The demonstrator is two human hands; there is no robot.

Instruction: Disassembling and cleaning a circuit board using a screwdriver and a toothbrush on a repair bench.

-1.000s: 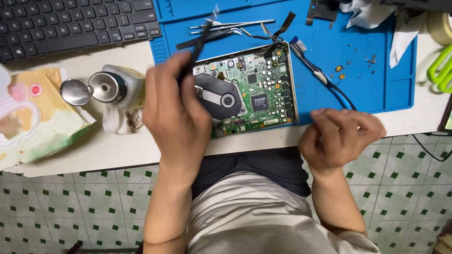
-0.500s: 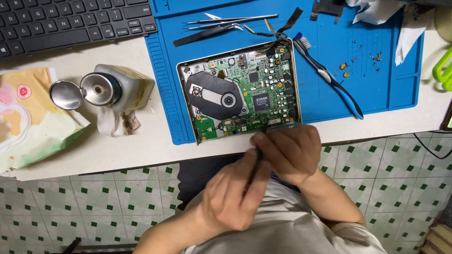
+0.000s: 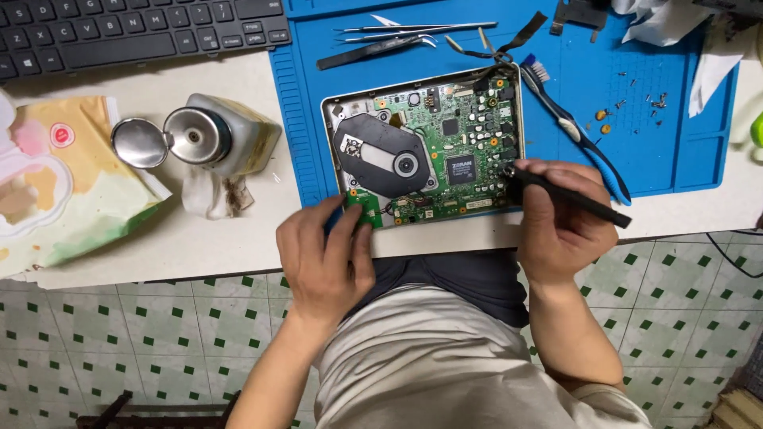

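An opened device with a green circuit board [image 3: 453, 151] and a black disc drive [image 3: 381, 163] lies on a blue work mat [image 3: 660, 151] at the table's front edge. My left hand [image 3: 326, 258] rests on the near left corner of the device, fingers spread over the mat edge. My right hand [image 3: 560, 218] holds a black screwdriver [image 3: 568, 199], its tip touching the board's right side near the near corner.
A blue toothbrush [image 3: 576, 131] lies right of the device. Tweezers [image 3: 413, 32] lie on the mat behind it. A metal-topped liquid dispenser [image 3: 199, 135], stained tissue [image 3: 211, 195], a wipes packet [image 3: 56, 179] and a keyboard [image 3: 135, 28] are at left. Small screws [image 3: 652, 99] lie at right.
Both hands came up from my lap to the device. The left hand settled on its near left corner, and the right hand brought the screwdriver tip onto the board.
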